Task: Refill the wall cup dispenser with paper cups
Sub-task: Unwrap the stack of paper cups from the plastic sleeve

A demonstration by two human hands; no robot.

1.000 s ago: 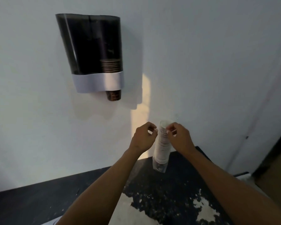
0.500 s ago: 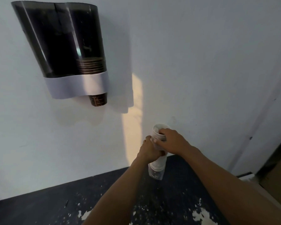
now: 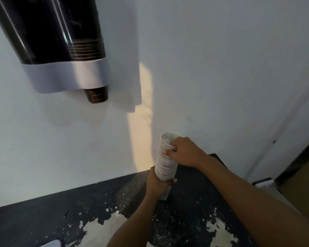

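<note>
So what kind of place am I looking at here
Probably a break room or drinks corner, though that's a guess. A cup dispenser hangs on the white wall, and both hands hold a stack of paper cups over a worn dark counter.

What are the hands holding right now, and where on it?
The cup stack: right hand grips near its top, left hand its bottom.

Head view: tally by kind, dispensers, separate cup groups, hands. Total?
Wall cup dispenser: 1
Cup groups: 2, held stack of paper cups, cups in dispenser
Hands: 2, left hand, right hand
Total: 5
</note>
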